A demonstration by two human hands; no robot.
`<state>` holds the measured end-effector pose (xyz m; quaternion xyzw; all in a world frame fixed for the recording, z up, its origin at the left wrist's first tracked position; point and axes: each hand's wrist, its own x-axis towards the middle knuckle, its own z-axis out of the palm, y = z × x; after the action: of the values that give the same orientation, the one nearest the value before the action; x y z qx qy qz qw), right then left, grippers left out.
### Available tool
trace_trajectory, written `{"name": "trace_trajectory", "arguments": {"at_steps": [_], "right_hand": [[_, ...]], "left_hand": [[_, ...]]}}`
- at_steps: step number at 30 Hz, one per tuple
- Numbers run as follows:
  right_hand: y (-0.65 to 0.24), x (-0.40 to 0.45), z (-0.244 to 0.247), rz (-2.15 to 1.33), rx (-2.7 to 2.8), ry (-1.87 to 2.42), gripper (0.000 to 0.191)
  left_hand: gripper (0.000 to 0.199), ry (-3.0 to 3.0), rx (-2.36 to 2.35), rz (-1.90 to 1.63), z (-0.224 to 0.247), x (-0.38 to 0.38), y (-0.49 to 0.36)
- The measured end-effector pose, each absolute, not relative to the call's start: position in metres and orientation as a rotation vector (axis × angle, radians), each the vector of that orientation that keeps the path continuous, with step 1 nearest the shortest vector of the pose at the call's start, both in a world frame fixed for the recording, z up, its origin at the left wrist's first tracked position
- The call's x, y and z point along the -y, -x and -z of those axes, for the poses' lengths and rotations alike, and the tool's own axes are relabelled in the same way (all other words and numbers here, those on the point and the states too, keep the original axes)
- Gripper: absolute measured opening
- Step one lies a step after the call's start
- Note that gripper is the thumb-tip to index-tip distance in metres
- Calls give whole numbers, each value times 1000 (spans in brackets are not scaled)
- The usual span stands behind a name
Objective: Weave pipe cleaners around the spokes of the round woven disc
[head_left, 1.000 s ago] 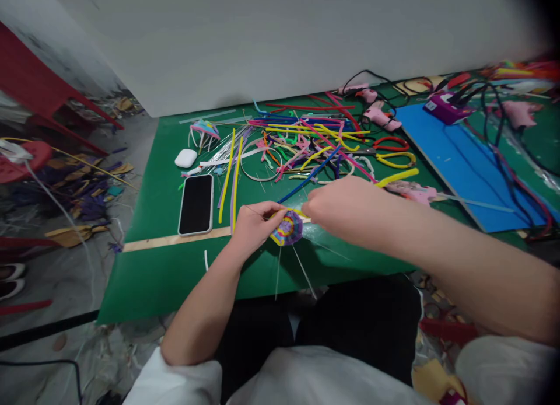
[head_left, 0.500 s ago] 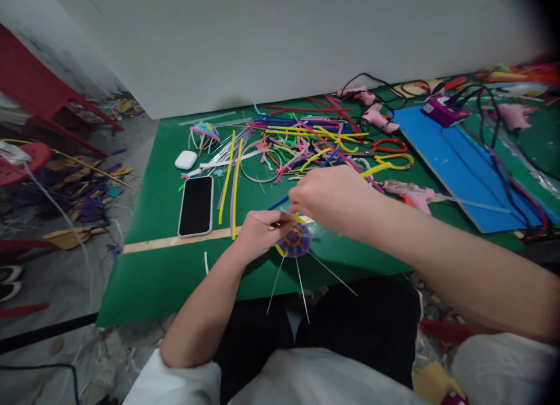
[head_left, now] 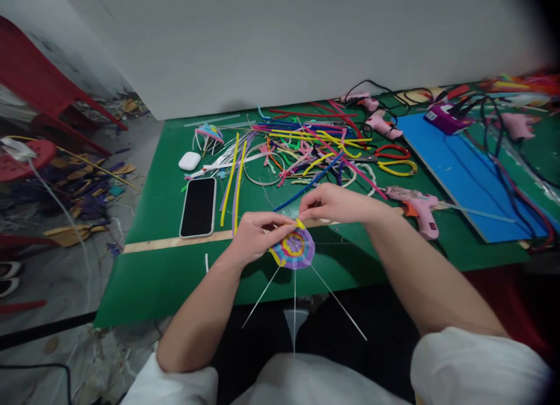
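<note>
Left hand point(head_left: 262, 233) grips colourful disc point(head_left: 301, 254)

The thumb and fingers pinch the disc's upper left, over the front part of a green table point(head_left: 161, 288). The right hand point(head_left: 330, 203) has its fingertips drawn together at a yellow strip point(head_left: 300, 224) on the top edge; whether they grip it, I cannot tell. Three thin wires point(head_left: 294, 303) stick out toward the person. Beyond lie a phone point(head_left: 198, 208), coloured strips point(head_left: 318, 161), scissors point(head_left: 371, 159) and a pink glue gun point(head_left: 423, 209).
</note>
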<state>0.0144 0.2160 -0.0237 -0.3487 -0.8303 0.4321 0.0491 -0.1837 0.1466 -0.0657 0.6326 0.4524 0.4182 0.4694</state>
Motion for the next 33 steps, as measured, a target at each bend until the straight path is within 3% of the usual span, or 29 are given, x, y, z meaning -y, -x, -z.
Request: {"name": "trace_trajectory", "arguments": {"at_steps": [5,12,15,23,33], "right_hand": [[-38,-201,43,-1257,2174,1196,26],[-37,-188,52,-1065,2160,1101,23],[-30,-183,55,-1143,2129,985,38],[-25,-177,58,-1416,2026,912,41],[-12,-174,64,-1079,1961,1083,24]], "left_hand": [[17,-1486,-1217,-1094,68,-152,184],[17,-1444,-1244,-1057,73,-155,182],[18,-1450,-1241,-1027,72,-155,181],[19,-1446,-1266,-1076,76,-157,179],[21,-1407,-1300,-1168,85,-159,179]]}}
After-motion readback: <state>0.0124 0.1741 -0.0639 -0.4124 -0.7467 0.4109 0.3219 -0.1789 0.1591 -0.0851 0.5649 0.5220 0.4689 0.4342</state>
